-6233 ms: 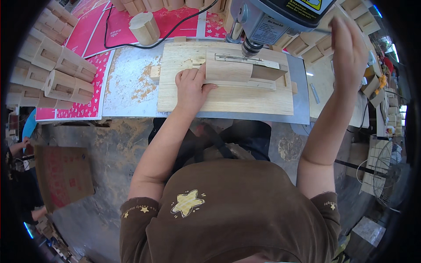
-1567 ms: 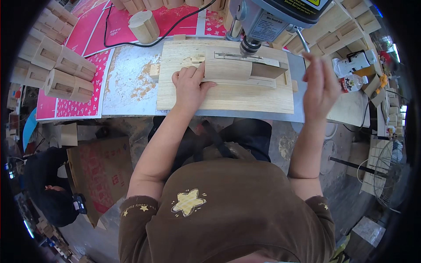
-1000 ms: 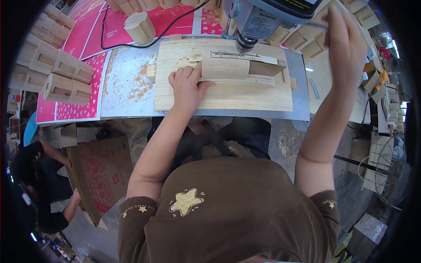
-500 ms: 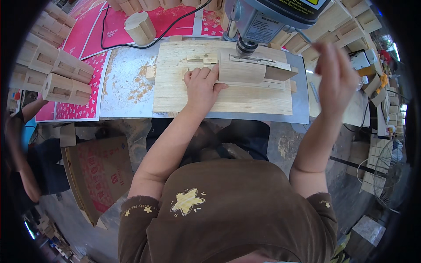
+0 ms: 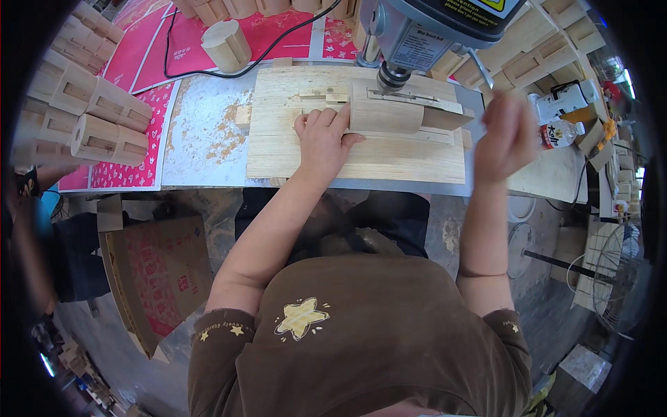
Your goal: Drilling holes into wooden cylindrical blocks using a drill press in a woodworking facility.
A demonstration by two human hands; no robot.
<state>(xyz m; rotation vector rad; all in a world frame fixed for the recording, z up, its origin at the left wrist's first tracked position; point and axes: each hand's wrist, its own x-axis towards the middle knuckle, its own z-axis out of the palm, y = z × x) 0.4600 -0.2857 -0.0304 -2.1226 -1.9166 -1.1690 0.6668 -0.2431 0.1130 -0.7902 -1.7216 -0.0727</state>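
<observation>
On a flat wooden board [image 5: 417, 163] lies a pale, rounded wooden block [image 5: 385, 111] with a narrow metal-edged slot along its top. My left hand [image 5: 324, 140] rests at the block's left end, fingers bent over small wooden strips and thumb stretched along the block's lower edge. Directly over the block is the drill press [image 5: 417, 42], its chuck [image 5: 393, 76] close above the slot; any bit is hidden. My right hand [image 5: 506, 135] is raised at the right, smeared by motion, just below the tip of the press's metal lever [image 5: 481, 68]. Its fingers are unclear.
Slotted wooden blocks [image 5: 104, 141] are stacked at the left, and a lone block [image 5: 226, 46] stands behind on pink sheeting. A black cable [image 5: 278, 46] crosses the back. At right are a bottle [image 5: 561, 133] and a standing fan [image 5: 615, 278]. Another person's arm [image 5: 52, 174] shows far left.
My right hand has come down and a little left, off the lever's tip area toward me. The left hand keeps its place on the block's end.
</observation>
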